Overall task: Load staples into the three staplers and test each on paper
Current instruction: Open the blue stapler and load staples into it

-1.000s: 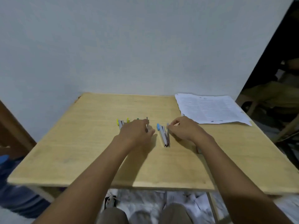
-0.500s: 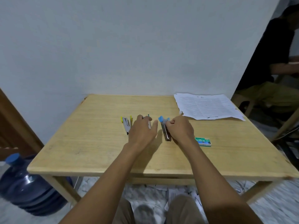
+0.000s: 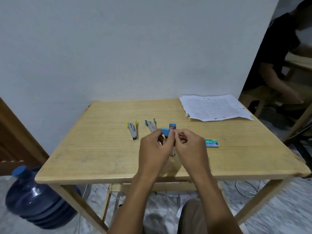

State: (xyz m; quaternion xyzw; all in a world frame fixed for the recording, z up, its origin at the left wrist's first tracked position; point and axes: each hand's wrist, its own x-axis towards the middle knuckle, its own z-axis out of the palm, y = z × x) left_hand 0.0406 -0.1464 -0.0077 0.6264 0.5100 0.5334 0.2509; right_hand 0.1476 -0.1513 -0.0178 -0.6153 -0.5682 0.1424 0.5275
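**Opening the blue stapler [image 3: 167,131]**

Held just above the table [image 3: 101,149] in both hands: left hand [image 3: 154,149] curled round the blue cap, right hand [image 3: 190,147] pinching the metal body. Keep the magazine level and wide open before reaching for the box [image 3: 211,143] nearby. Half a second back, lying on the table, left hand by the green stapler [image 3: 150,125]; now lifted and hinged apart.

The only legible mark is the number "10", in pale characters on the green-and-blue label of the staple box [image 3: 212,143], at about 3 o'clock from the table's middle; the smaller print beside it is too blurred to read. The paper sheets [image 3: 214,107] at 2 o'clock carry dense printed lines, too small to make out. Dark marks on the yellow-tipped stapler [image 3: 132,130] at 9 o'clock cannot be read.
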